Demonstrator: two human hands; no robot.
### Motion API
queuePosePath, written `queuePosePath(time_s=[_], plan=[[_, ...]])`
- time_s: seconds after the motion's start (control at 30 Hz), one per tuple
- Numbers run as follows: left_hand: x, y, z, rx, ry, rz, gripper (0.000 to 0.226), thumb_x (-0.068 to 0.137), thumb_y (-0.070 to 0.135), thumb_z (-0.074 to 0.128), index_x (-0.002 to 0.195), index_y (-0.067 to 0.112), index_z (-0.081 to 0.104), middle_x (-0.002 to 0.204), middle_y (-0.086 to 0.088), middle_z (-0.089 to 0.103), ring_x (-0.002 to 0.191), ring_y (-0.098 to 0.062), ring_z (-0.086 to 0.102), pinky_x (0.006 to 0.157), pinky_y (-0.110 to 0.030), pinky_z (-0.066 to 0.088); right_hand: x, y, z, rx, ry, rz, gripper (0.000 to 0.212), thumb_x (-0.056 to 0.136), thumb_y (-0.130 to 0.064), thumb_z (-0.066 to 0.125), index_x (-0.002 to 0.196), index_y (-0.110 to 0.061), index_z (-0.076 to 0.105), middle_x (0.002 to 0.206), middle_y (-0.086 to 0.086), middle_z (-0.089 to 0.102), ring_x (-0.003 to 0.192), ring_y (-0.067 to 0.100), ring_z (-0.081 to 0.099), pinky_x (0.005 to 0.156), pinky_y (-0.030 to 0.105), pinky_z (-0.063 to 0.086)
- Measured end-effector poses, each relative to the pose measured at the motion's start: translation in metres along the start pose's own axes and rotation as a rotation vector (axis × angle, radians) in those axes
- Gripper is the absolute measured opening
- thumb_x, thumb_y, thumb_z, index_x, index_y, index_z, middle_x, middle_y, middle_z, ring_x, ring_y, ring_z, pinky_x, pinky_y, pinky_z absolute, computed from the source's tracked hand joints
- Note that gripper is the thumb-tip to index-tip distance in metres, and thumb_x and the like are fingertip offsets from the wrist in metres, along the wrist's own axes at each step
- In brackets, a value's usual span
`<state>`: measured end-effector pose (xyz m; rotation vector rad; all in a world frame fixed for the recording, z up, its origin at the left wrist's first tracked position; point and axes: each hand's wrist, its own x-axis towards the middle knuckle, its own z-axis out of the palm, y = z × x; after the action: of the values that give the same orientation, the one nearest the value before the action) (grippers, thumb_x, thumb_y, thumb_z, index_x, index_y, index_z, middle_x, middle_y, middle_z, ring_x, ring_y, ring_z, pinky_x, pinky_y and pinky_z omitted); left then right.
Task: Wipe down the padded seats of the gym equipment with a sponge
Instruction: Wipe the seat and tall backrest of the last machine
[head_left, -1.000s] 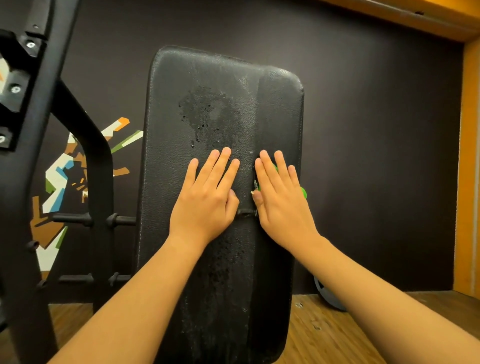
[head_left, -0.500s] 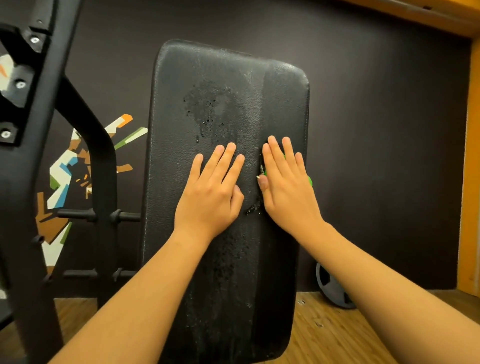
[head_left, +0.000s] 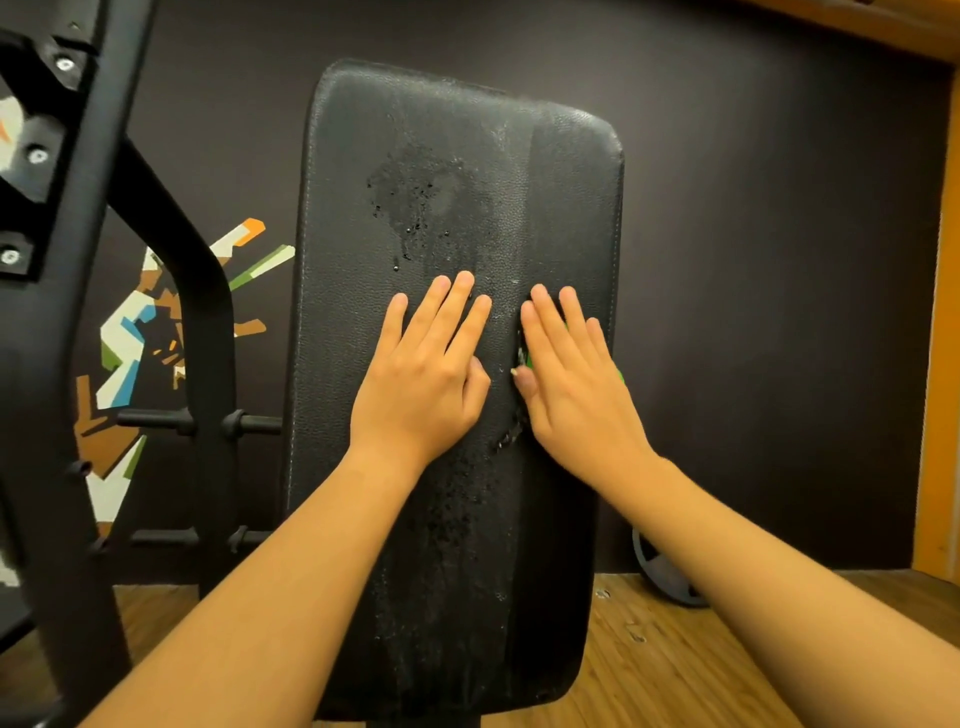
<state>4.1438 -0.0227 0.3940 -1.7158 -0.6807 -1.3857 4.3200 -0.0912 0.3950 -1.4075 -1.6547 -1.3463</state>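
My left hand (head_left: 421, 374) lies flat, fingers straight, on the black padded seat (head_left: 566, 171). My right hand (head_left: 571, 379) presses the green sponge (head_left: 527, 359) beneath its straight fingers; wet droplets (head_left: 410, 197) glisten above my left fingertips.

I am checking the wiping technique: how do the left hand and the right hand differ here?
The left hand lies bare on the pad; the right hand presses a green sponge. The left hand is at the pad's middle; the right hand is by its right edge. Both lie flat, fingers straight.
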Motion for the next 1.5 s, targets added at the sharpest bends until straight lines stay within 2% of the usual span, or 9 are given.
queuePosePath(time_s=[0.17, 0.33, 0.47, 0.63, 0.77, 0.93, 1.07, 1.3, 1.5], plan=[[0.000, -0.002, 0.001, 0.009, -0.009, 0.003, 0.058, 0.098, 0.027, 0.037, 0.153, 0.010, 0.042, 0.162, -0.013, 0.032, 0.150, -0.029, 0.031, 0.120, -0.054, 0.024, -0.013, -0.013, 0.004, 0.034, 0.012, 0.077, 0.061, 0.107, -0.033, 0.028, 0.160, -0.004, 0.023, 0.170, 0.012, 0.014, 0.157, 0.033, 0.003, 0.125, 0.051, 0.016], [0.000, -0.001, 0.002, 0.009, 0.001, 0.003, 0.057, 0.098, 0.027, 0.038, 0.152, 0.009, 0.043, 0.162, -0.013, 0.034, 0.150, -0.029, 0.032, 0.120, -0.054, 0.024, -0.083, -0.033, 0.018, -0.008, -0.052, -0.012, 0.060, 0.108, -0.035, 0.028, 0.160, -0.007, 0.018, 0.170, 0.011, 0.013, 0.158, 0.031, 0.002, 0.125, 0.051, 0.018], [0.001, 0.000, 0.001, 0.019, 0.002, 0.009, 0.057, 0.098, 0.026, 0.038, 0.152, 0.009, 0.043, 0.162, -0.013, 0.033, 0.150, -0.029, 0.031, 0.120, -0.055, 0.024, -0.075, -0.028, 0.019, -0.042, -0.061, -0.023, 0.060, 0.108, -0.035, 0.028, 0.160, -0.006, 0.017, 0.170, 0.012, 0.014, 0.157, 0.032, 0.004, 0.125, 0.051, 0.020], [0.001, 0.000, 0.001, 0.017, 0.006, 0.011, 0.057, 0.097, 0.026, 0.038, 0.152, 0.009, 0.043, 0.162, -0.014, 0.034, 0.150, -0.030, 0.032, 0.119, -0.055, 0.025, -0.038, -0.031, 0.013, 0.026, -0.020, 0.135, 0.060, 0.108, -0.033, 0.027, 0.161, -0.005, 0.018, 0.170, 0.012, 0.011, 0.157, 0.032, 0.001, 0.125, 0.050, 0.015], [0.000, 0.000, 0.001, 0.017, -0.004, 0.010, 0.057, 0.098, 0.027, 0.037, 0.153, 0.009, 0.042, 0.162, -0.013, 0.033, 0.150, -0.030, 0.030, 0.120, -0.055, 0.024, -0.063, -0.048, 0.019, 0.065, -0.010, 0.208, 0.061, 0.108, -0.031, 0.030, 0.162, -0.006, 0.015, 0.171, 0.012, 0.007, 0.158, 0.031, -0.004, 0.126, 0.051, 0.011], [0.000, -0.001, 0.001, 0.016, 0.005, 0.016, 0.057, 0.098, 0.026, 0.038, 0.152, 0.010, 0.043, 0.161, -0.013, 0.035, 0.150, -0.029, 0.031, 0.120, -0.054, 0.024, -0.130, -0.069, 0.031, 0.025, -0.086, 0.106, 0.062, 0.107, -0.033, 0.031, 0.161, -0.009, 0.014, 0.171, 0.009, 0.008, 0.158, 0.031, 0.001, 0.125, 0.050, 0.018], [0.000, 0.000, 0.001, 0.016, 0.015, 0.016, 0.057, 0.098, 0.026, 0.038, 0.152, 0.009, 0.044, 0.161, -0.014, 0.035, 0.149, -0.030, 0.032, 0.120, -0.055, 0.025, -0.121, -0.059, 0.028, 0.007, -0.105, 0.064, 0.061, 0.106, -0.033, 0.031, 0.160, -0.007, 0.020, 0.169, 0.011, 0.016, 0.157, 0.033, 0.007, 0.122, 0.053, 0.025], [-0.001, -0.001, 0.002, 0.028, 0.003, 0.016, 0.057, 0.098, 0.026, 0.036, 0.153, 0.010, 0.042, 0.162, -0.013, 0.032, 0.150, -0.029, 0.030, 0.120, -0.054, 0.023, -0.067, -0.041, 0.016, -0.018, -0.109, 0.128, 0.061, 0.107, -0.033, 0.026, 0.160, -0.006, 0.016, 0.170, 0.013, 0.009, 0.157, 0.035, -0.001, 0.124, 0.052, 0.017], [0.000, 0.000, 0.002, 0.035, 0.003, 0.012, 0.057, 0.099, 0.026, 0.036, 0.153, 0.010, 0.042, 0.162, -0.013, 0.033, 0.150, -0.029, 0.030, 0.121, -0.054, 0.023, -0.153, -0.068, 0.032, 0.022, -0.139, 0.026, 0.063, 0.105, -0.033, 0.034, 0.160, -0.010, 0.014, 0.170, 0.010, 0.010, 0.157, 0.033, 0.001, 0.125, 0.052, 0.017]])
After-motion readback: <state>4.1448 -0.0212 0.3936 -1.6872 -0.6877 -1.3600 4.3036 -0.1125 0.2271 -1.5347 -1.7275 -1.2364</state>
